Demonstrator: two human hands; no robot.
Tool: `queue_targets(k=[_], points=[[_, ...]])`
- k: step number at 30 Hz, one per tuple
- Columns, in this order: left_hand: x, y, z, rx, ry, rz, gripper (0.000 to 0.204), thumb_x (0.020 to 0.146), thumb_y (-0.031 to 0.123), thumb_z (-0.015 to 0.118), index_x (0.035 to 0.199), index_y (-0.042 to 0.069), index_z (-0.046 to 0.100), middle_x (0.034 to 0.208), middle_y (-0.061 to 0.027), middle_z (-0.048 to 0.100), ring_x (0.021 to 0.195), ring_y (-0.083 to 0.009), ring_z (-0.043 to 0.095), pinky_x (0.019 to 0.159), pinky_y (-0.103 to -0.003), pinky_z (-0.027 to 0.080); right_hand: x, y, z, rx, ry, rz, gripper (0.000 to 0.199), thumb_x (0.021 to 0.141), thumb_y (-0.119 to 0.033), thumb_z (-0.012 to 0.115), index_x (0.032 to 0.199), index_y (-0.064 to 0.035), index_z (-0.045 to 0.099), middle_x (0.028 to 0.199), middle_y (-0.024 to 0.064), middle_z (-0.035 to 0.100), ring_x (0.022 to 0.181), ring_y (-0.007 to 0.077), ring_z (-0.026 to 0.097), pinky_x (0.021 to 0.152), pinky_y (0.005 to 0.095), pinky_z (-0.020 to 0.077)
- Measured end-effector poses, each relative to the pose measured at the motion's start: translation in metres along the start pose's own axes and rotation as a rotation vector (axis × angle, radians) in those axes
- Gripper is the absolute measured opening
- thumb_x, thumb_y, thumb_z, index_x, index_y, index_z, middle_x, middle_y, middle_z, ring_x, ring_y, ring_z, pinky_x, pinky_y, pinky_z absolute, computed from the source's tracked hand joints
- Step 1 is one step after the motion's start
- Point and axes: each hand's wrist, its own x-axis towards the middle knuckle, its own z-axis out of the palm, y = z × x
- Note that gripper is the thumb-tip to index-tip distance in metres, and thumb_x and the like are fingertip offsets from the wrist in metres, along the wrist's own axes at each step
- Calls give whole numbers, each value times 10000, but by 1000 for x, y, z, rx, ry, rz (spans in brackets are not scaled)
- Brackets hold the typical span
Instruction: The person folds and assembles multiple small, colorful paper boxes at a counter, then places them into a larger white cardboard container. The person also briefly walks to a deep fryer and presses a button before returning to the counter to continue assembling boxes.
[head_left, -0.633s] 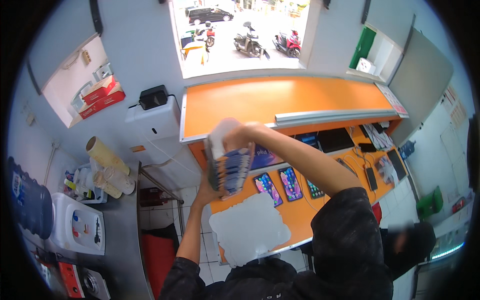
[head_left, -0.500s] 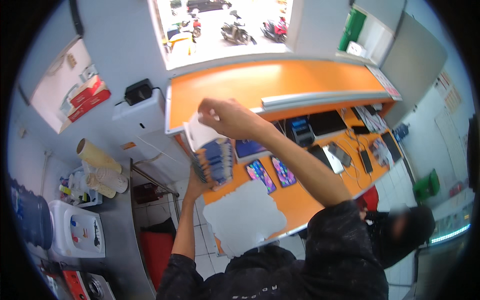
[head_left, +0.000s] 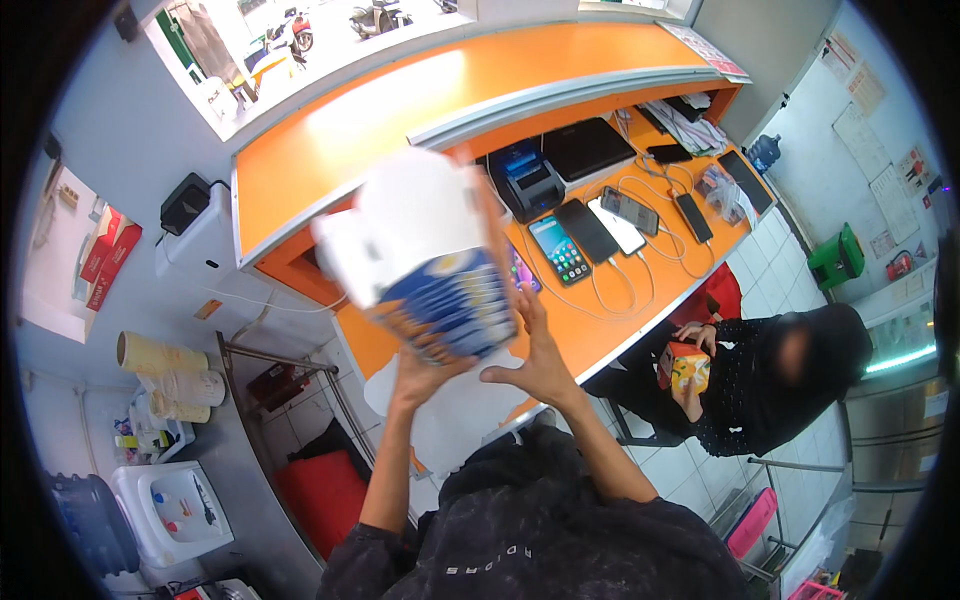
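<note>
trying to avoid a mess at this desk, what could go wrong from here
The blue-and-white stack of cartons is tilted, with the left hand at its lower edge and the right hand open beside it, so pieces might slip out.

Falling cartons could also hit the phone with the blue lit screen, which lies on the orange desk to the right of the stack.

- bunch of phones (head_left: 560,250) lay on the orange counter (head_left: 590,335)
- green bin (head_left: 838,258) stood off to the right
- someone in black (head_left: 770,395) sat close by holding a little orange-and-yellow box (head_left: 688,365)
</note>
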Motion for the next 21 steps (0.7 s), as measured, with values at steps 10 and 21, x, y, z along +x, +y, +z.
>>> queue_targets(k=[10,21], points=[[33,-43,142,11,-138,260,919,644,212,897,1329,-29,334,1164,-130,558,1088,-233,574,988,-368,457,-40,64,-85,137,308,123,1340,571,-348,940,1510,-19,43,1440,202,365,1318,276,411,1113,400,341],[33,-78,152,251,-150,186,584,731,110,794,1213,-3,484,1241,-130,455,1136,-273,501,996,-381,402,-43,93,-107,-66,208,59,1196,614,-551,844,1518,-148,173,1528,214,259,1412,397,284,1152,484,301]])
